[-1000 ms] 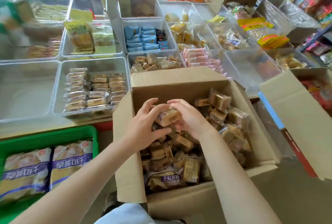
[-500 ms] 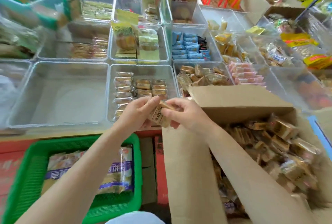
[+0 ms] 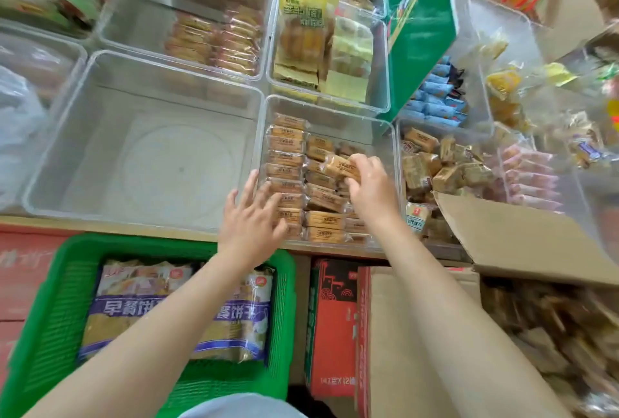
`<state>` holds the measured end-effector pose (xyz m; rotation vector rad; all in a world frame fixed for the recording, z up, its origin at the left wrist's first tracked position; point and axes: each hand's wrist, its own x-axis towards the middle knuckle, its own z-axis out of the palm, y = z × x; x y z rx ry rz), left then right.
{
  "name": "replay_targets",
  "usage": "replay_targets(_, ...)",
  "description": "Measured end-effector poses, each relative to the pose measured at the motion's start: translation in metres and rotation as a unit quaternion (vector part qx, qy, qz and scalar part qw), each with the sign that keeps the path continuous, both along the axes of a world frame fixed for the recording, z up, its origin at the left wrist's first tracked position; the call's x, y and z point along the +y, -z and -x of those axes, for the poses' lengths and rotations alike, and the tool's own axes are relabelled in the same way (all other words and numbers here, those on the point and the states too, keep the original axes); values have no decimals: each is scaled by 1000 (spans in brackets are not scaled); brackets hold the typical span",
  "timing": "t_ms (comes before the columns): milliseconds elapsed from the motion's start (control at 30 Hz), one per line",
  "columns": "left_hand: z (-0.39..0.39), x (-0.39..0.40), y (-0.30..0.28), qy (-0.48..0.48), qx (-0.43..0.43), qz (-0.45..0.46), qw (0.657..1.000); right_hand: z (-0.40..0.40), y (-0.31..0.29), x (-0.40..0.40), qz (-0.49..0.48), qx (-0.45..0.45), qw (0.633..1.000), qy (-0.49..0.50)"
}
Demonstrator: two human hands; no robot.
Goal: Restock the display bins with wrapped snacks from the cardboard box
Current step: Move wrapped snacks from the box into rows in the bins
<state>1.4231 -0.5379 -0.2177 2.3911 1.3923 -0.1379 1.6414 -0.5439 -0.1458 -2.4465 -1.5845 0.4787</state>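
Over the clear display bin (image 3: 330, 109), the right hand (image 3: 370, 188) pinches one wrapped snack (image 3: 340, 166) by its near end, fingers curled round it, so the packet hangs flat above the middle column it looks meant to join. That grip leaves the far end free to slide in beside its neighbours. The left hand (image 3: 253, 220) is spread, fingers straight, resting against the near-left stack of packets (image 3: 288, 163), I'd guess to keep the rows from toppling while the new one goes in. Those rows lie label-up and squared, which is why the held packet is turned the same way. To the left sits a bare clear bin (image 3: 60, 156). The cardboard box (image 3: 516, 240) with more snacks stands close at the right, within easy reach. Below the surface (image 3: 100, 225) a green basket (image 3: 50, 300) holds larger bags.
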Motion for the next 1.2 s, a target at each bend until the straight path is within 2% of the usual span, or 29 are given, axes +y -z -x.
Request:
replay_targets(100, -1, 1, 1, -7, -1, -14, 1000, 1, 32, 9, 66, -3, 998, -7)
replay_targets(167, -1, 2, 3, -8, 6, -14, 1000, 0, 47, 9, 125, 32, 992, 0)
replay_targets(267, -4, 6, 5, -7, 12, -15, 1000, -9, 53, 6, 141, 83, 986, 3)
replay_targets(467, -7, 7, 6, -21, -4, -30, 999, -2, 57, 3, 191, 116, 975, 18)
replay_targets(700, -5, 2, 5, -16, -17, -4, 1000, 4, 66, 2, 156, 153, 975, 44)
replay_targets(900, -6, -1, 4, -8, -14, 3, 1000, 7, 62, -1, 167, 135, 976, 22)
replay_targets(967, -6, 2, 2, -7, -14, 13, 1000, 9, 51, -2, 140, 129, 982, 21)
replay_targets(1100, -7, -10, -9, -25, -38, 25, 999, 11, -12, -24, -9, 151, 989, 0)
replay_targets(1200, -24, -42, -33, -23, -110, 18, 994, 5, -72, -73, -128, 180, 975, -16)
